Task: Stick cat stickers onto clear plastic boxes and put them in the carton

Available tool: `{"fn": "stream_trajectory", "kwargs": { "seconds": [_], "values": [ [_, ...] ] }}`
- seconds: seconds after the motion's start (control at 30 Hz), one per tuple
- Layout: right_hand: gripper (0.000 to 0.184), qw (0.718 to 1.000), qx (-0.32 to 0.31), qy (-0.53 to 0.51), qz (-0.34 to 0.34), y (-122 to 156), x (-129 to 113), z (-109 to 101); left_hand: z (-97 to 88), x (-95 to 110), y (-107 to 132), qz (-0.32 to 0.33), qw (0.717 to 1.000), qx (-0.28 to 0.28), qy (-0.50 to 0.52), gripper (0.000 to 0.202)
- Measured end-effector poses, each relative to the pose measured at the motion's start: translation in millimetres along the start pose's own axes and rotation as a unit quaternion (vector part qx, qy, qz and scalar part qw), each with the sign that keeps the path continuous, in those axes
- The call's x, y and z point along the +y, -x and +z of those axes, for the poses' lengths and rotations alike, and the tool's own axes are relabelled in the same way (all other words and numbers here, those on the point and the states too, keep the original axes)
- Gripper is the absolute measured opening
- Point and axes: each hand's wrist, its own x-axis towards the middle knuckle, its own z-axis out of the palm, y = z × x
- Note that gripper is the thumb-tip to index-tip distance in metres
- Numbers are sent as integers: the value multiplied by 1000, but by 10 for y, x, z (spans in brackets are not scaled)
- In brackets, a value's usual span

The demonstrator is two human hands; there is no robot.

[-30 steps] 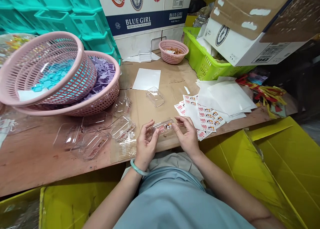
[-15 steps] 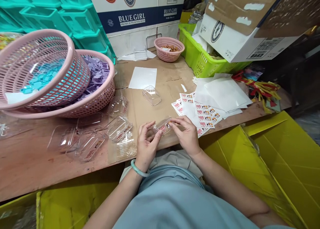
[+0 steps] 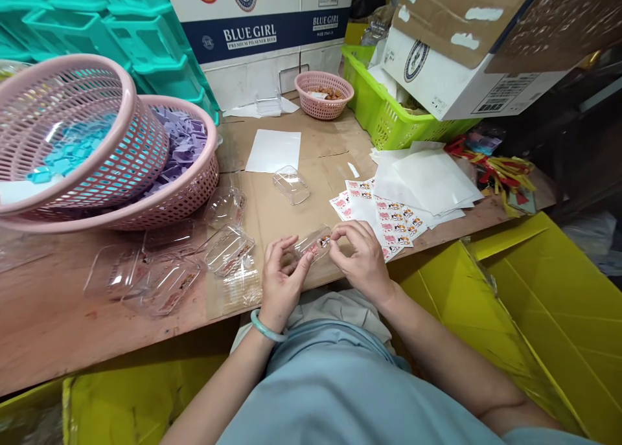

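Note:
A small clear plastic box (image 3: pixel 311 245) is in my left hand (image 3: pixel 283 270), gripped between the thumb and fingers. Along its face runs a sticker (image 3: pixel 319 245) with red print and a cartoon figure. Thumb and forefinger of my right hand (image 3: pixel 360 258) are pinched at the right end of the box, beside the figure; anything between them is too small to make out. Sticker sheets (image 3: pixel 391 221) with the same print lie to the right of my hands. Several clear boxes with stickers (image 3: pixel 229 251) rest to the left. Another clear box (image 3: pixel 291 184) sits just beyond my hands.
Pink baskets (image 3: pixel 194 195) with purple and blue plastic pieces stand at the left. White backing sheets (image 3: pixel 432 179) lie at the right, near a green crate (image 3: pixel 389 118). A small pink basket (image 3: pixel 324 111) is at the back, and yellow bins (image 3: pixel 534 289) flank the table's front.
My right hand's fingertips have drawn slightly off the sticker toward the right end of the box. My left hand keeps its hold. The view has shifted slightly.

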Motion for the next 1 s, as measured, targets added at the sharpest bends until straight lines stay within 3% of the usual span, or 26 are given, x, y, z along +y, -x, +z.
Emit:
{"fn": "stream_trajectory", "kwargs": {
  "seconds": [0.07, 0.3, 0.53, 0.67, 0.73, 0.87, 0.93, 1.0],
  "values": [
    [11, 1000, 2, 2, -17, -11, -5, -30, -6, 4, -15, 3, 1000, 2, -10, 37],
    [3, 997, -57, -39, 42, -71, 123, 10, -9, 26, -16, 21, 999, 3, -31, 36],
    [13, 988, -61, 96, -109, 17, 88, 113, -8, 13, -26, 12, 1000, 7, -14, 34],
    [15, 987, -72, 64, -130, 99, -53, 139, -7, 16, -77, 8, 1000, 12, -14, 34],
    [13, 993, -59, 19, -96, 98, -78, 120, -6, 26, -88, 8, 1000, 9, -18, 34],
    [5, 994, -27, -94, 51, 40, 52, 20, -2, 22, -72, 11, 1000, 3, -28, 32],
    [15, 990, -54, -115, 62, 13, 138, -19, 2, 9, -62, 16, 1000, 0, -26, 32],
    [14, 991, -80, -100, 40, -11, 189, -31, 5, -2, -57, 23, 999, 0, -28, 32]
  ]
}}
